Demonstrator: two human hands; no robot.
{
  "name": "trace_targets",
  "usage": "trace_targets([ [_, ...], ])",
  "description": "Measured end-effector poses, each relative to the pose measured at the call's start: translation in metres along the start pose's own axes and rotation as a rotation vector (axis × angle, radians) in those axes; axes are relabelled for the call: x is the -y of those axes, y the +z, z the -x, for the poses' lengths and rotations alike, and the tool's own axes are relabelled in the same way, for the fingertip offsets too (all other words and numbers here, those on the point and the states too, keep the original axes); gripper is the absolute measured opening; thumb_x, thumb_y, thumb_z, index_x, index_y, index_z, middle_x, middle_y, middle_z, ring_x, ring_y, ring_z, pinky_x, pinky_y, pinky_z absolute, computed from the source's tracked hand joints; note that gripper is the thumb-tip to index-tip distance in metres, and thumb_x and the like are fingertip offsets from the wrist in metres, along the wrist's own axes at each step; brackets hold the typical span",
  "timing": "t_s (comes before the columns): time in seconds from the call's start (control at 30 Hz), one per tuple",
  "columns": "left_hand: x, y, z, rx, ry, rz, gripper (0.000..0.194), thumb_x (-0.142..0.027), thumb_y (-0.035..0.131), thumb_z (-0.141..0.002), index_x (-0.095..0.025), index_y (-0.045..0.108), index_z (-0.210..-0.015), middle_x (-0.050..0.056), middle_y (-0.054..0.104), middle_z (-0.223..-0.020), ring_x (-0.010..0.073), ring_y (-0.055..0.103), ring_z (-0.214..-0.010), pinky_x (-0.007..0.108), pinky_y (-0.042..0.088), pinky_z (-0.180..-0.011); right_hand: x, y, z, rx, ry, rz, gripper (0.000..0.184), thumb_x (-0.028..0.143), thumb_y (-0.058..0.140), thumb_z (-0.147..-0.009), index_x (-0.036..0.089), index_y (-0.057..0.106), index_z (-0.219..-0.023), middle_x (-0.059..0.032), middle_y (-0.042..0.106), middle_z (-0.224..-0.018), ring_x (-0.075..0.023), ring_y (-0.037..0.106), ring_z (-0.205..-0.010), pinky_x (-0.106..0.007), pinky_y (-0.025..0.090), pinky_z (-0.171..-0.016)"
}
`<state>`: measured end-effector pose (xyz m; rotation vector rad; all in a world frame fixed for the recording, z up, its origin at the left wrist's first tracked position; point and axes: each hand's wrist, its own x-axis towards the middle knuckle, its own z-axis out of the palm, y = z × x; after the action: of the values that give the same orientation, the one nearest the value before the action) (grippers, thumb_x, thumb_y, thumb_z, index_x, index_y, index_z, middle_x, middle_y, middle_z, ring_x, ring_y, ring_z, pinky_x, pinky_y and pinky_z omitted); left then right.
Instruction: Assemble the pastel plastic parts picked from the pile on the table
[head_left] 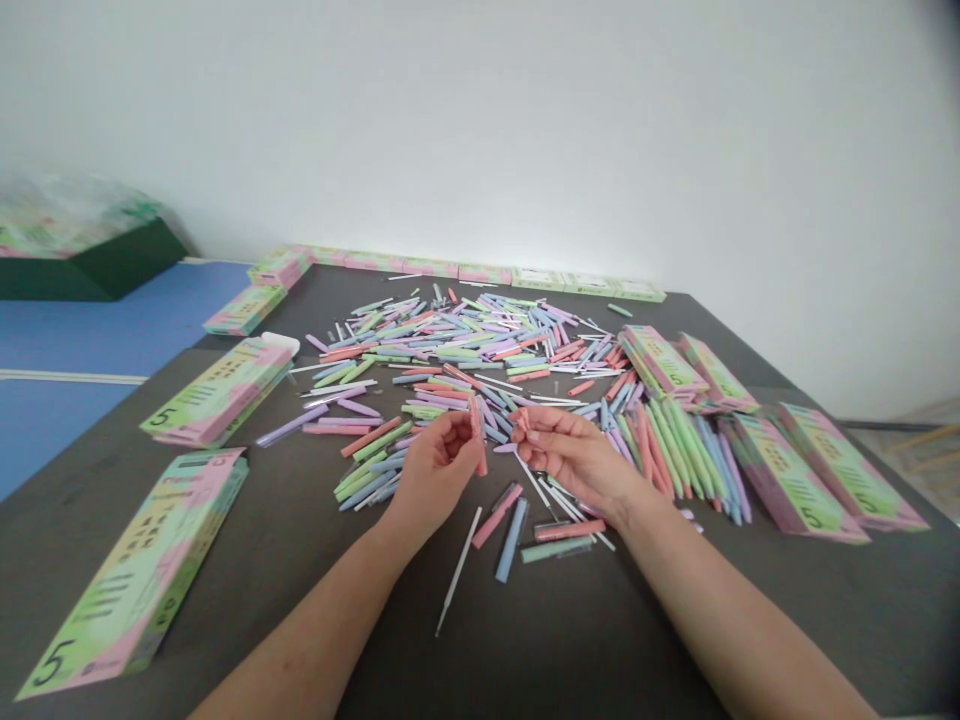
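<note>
Between the thumb and fingers of my left hand (pixel 437 465) is a coral pen barrel (pixel 478 440), held nearly upright. My right hand (pixel 574 455), a short gap to the right, pinches a small coral pen part (pixel 520 421); its exact shape is partly covered by the fingers. Below the hands, a white pen refill (pixel 459 568) lies on the dark table. Beside it are a blue pen barrel (pixel 511 541), a pink pen barrel (pixel 496 516) and a green pen barrel (pixel 556 549). More white refills (pixel 574 508) lie under my right wrist.
A wide heap of pastel pen parts (pixel 465 345) spreads behind my hands. Pens lie in a row (pixel 686 450) at right. Printed boxes stand at left (pixel 135 570), right (pixel 799 475) and along the back edge (pixel 431 267). A dark green bin (pixel 97 265) sits on a blue surface.
</note>
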<state>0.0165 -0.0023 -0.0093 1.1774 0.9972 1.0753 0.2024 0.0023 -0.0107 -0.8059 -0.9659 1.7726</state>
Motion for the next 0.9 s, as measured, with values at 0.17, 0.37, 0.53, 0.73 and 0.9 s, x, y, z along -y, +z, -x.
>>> trace_targets([
  [0.17, -0.002, 0.000, 0.001, 0.005, -0.027, -0.009, 0.010, -0.024, 0.057, -0.080, -0.017, 0.054, -0.087, -0.006, 0.055, -0.057, 0.0026, 0.037, -0.037, 0.015, 0.028, -0.039, -0.008, 0.005, 0.003, -0.018, 0.013, 0.012, 0.023, 0.018, 0.074, -0.070, 0.017, 0.069, -0.093, -0.0046, 0.071, -0.089, -0.0138, 0.069, -0.074, -0.020, 0.054, -0.062],
  [0.37, 0.002, -0.001, -0.002, -0.012, -0.013, -0.012, 0.010, -0.023, 0.058, -0.077, -0.017, 0.054, -0.084, -0.004, 0.056, -0.063, 0.0047, 0.046, -0.045, 0.015, 0.029, -0.039, -0.017, 0.002, 0.002, -0.077, 0.105, 0.172, 0.020, 0.026, 0.072, -0.072, 0.015, 0.063, -0.087, -0.0040, 0.070, -0.082, -0.0125, 0.069, -0.062, -0.019, 0.052, -0.051],
  [0.53, 0.007, -0.002, -0.004, -0.023, -0.018, -0.020, 0.010, -0.022, 0.058, -0.076, -0.017, 0.054, -0.085, -0.004, 0.056, -0.063, 0.0051, 0.046, -0.045, 0.016, 0.033, -0.042, -0.022, 0.002, 0.000, -0.127, 0.196, 0.330, 0.019, 0.023, 0.071, -0.072, 0.016, 0.059, -0.084, -0.0017, 0.069, -0.078, -0.0119, 0.068, -0.056, -0.020, 0.052, -0.048],
  [0.73, 0.006, -0.002, -0.003, -0.003, -0.034, -0.008, 0.009, -0.020, 0.057, -0.078, -0.017, 0.052, -0.085, -0.005, 0.056, -0.062, 0.0037, 0.042, -0.042, 0.016, 0.029, -0.040, -0.023, 0.003, -0.001, -0.131, 0.184, 0.395, 0.012, 0.025, 0.063, -0.079, 0.016, 0.057, -0.085, -0.0050, 0.070, -0.087, -0.0116, 0.068, -0.052, -0.018, 0.049, -0.043],
  [0.9, -0.001, 0.000, 0.000, 0.001, -0.059, 0.018, 0.011, -0.023, 0.056, -0.079, -0.017, 0.052, -0.088, -0.006, 0.055, -0.059, 0.0024, 0.037, -0.037, 0.015, 0.025, -0.036, -0.020, 0.004, 0.000, -0.181, 0.110, 0.404, 0.021, 0.035, 0.065, -0.077, 0.015, 0.060, -0.082, -0.0062, 0.069, -0.087, -0.0094, 0.062, -0.043, -0.017, 0.041, -0.034],
])
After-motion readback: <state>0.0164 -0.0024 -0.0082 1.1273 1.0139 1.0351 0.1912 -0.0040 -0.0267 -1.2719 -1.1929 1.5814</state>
